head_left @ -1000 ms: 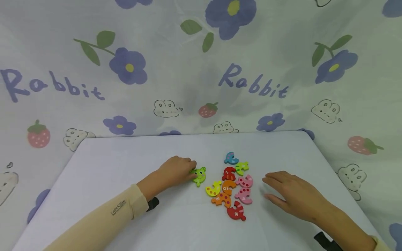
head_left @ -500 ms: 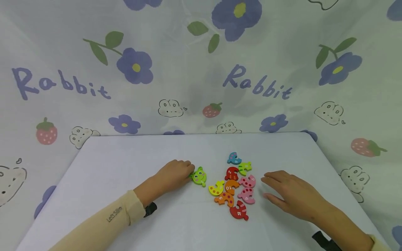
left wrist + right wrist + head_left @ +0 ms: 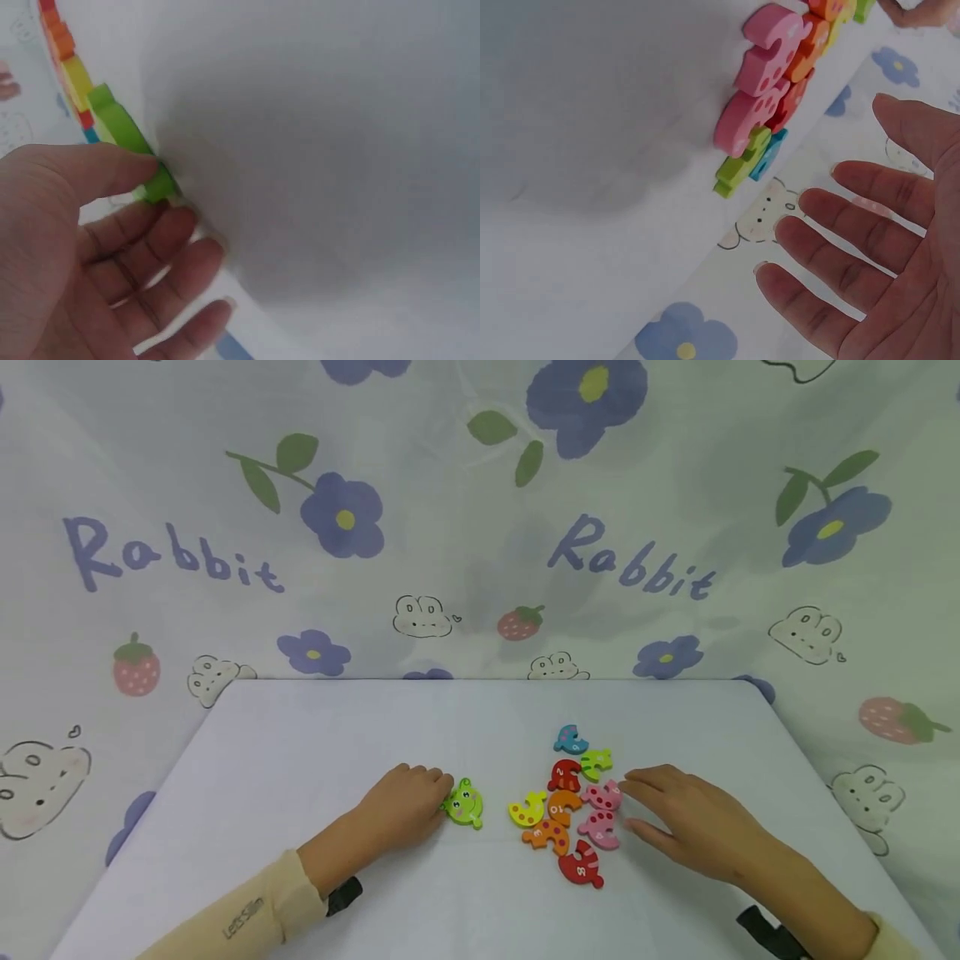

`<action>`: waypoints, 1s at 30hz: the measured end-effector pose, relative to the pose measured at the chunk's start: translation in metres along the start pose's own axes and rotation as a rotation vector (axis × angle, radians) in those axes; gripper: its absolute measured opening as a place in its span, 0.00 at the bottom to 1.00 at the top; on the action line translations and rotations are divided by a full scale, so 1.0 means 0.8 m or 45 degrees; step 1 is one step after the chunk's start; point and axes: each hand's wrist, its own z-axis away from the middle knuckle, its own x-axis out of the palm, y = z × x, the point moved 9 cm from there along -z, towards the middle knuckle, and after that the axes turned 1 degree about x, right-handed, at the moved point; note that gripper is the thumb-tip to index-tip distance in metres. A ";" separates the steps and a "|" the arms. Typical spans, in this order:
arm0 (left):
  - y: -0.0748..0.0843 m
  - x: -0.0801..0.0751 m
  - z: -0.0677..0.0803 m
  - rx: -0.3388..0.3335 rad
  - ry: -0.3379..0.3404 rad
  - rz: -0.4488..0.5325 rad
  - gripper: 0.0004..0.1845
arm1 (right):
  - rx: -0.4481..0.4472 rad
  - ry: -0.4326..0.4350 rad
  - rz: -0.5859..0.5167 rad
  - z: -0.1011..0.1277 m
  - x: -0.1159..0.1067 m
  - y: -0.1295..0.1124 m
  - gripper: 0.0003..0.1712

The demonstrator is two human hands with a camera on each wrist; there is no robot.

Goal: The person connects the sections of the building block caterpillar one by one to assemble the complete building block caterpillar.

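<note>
Head — smiling piece (image 3: 465, 807), white table (image 3: 360, 727), flowered backdrop (image 3: 465, 535)

Head view: soft, diffuse light, moderately bright, mostly sharp.
Backdrop (image 3: 457, 531): greyish; vague shadow patches around centre and right.
Tabletop (image 3: 337, 727): palest area; faint shadows under both forearms (image 3: 802, 885).
Sleeve lettering (image 3: 243, 918): smeared.
Left wrist view: dim, hazy; broad grey shadow; green piece (image 3: 124, 129) soft-edged.
Right wrist view: dull, murky at left; right hand (image 3: 919, 277) crisper.
</note>
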 end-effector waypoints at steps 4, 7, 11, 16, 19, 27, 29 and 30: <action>-0.001 0.001 0.020 -0.073 -0.017 -0.009 0.16 | -0.036 -0.006 0.004 -0.014 -0.001 -0.007 0.30; -0.001 0.000 0.035 -0.119 -0.009 -0.002 0.16 | -0.040 -0.015 0.002 -0.027 0.000 -0.011 0.29; 0.002 -0.001 0.052 -0.148 0.029 0.026 0.13 | -0.047 -0.054 -0.013 -0.046 0.008 -0.015 0.28; 0.005 0.002 0.072 -0.215 0.027 0.123 0.08 | -0.076 -0.097 -0.074 -0.071 0.021 -0.020 0.26; 0.003 0.005 0.085 -0.269 -0.002 0.173 0.08 | -0.085 -0.131 -0.093 -0.084 0.030 -0.023 0.26; 0.004 0.010 0.109 -0.366 -0.083 0.189 0.11 | -0.126 -0.222 -0.056 -0.110 0.050 -0.034 0.22; 0.006 0.011 0.112 -0.380 -0.085 0.221 0.13 | -0.138 -0.253 -0.042 -0.114 0.056 -0.038 0.21; 0.006 0.011 0.113 -0.386 -0.089 0.233 0.13 | -0.148 -0.269 -0.026 -0.117 0.059 -0.040 0.21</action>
